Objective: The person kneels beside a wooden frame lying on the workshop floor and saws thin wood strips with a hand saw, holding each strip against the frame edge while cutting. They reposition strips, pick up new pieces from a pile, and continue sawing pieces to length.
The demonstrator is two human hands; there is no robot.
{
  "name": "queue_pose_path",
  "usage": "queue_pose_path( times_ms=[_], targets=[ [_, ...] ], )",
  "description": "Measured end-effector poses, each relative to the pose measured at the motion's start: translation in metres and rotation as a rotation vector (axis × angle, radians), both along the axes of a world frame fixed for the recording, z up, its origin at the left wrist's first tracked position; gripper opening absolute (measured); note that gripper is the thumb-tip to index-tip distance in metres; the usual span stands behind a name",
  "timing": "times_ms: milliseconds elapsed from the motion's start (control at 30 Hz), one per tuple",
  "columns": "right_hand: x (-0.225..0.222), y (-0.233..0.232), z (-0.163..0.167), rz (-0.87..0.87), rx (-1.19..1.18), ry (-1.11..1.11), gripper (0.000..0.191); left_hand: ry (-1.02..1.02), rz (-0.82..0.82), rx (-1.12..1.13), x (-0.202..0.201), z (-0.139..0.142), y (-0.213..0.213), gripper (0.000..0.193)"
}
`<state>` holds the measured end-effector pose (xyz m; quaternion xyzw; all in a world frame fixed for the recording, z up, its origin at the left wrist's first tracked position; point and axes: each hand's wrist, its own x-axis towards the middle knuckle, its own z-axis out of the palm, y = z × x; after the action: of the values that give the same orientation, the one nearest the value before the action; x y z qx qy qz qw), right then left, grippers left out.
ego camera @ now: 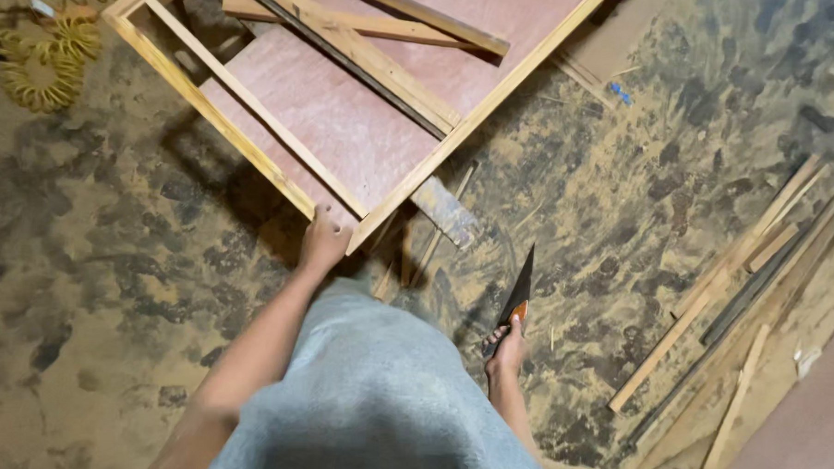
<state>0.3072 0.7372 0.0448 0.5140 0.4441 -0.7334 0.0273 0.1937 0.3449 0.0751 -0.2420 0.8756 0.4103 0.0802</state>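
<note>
Now my left hand [324, 240] clamps the frame [255, 104] corner; my right hand [507, 349] grips the knife [518, 294], blade pointing far. Best keep it clear of the near edge.

Pale yellow timber frame [254, 136] over a pinkish-red plywood panel [347, 121], at twelve o'clock. Yellow coiled hose [49, 60], ten o'clock. Dark blade with orange handle [516, 298], five o'clock. Tan floor [110, 279] mottled with dark grey patches. Light grey-blue garment [374, 399], six o'clock.
</note>
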Motion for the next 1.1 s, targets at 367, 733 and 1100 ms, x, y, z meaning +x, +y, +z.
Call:
queue_pose_path(
  times_ms=[367,733,1100],
  targets=[
    [-0.02,-0.016,-0.012,-0.006,0.04,-0.098,0.047,0.242,-0.109,-0.088,-0.007,-0.013,-0.016,0.056],
    [0.007,-0.094,-0.017,-0.113,0.133,-0.318,0.045,0.256,-0.216,0.111,-0.116,-0.023,-0.071,0.041],
    [0.023,-0.236,0.005,-0.528,0.016,-0.281,0.051,0.388,-1.107,-0.256,-0.274,-0.004,-0.2,0.078]
  ],
)
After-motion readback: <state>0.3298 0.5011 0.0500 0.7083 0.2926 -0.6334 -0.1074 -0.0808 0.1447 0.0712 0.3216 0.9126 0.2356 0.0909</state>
